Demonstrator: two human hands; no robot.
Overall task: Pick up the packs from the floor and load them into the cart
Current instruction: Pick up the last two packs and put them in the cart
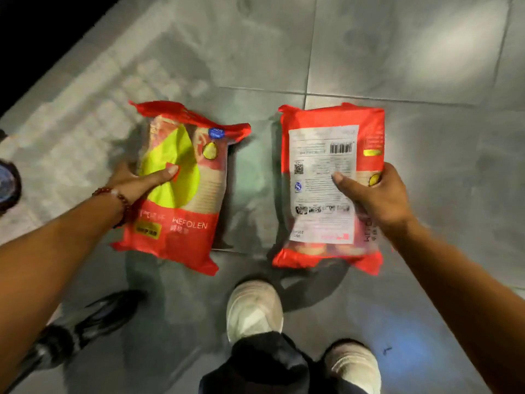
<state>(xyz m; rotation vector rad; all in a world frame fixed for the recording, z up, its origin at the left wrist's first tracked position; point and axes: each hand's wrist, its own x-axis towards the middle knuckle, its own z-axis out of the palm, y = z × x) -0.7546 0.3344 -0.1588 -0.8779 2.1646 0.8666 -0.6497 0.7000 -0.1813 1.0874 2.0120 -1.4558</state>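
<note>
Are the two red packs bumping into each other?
Apart. The head view shows a strip of grey floor tile between the left pack and the right pack; the left hand and right hand each grip one.

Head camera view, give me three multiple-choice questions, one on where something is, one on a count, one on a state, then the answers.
1. The beaded bracelet is on which wrist?
A. left
B. right
C. neither

2. How many red packs show?
A. one
B. two
C. three

3. Which face of the right hand's pack is up?
A. printed front
B. back label
C. cannot tell

Answers: 1 A, beads circle the wrist behind the left hand. 2 B, the left pack and the right one. 3 B, barcode and fine print face up by the right hand.
</note>
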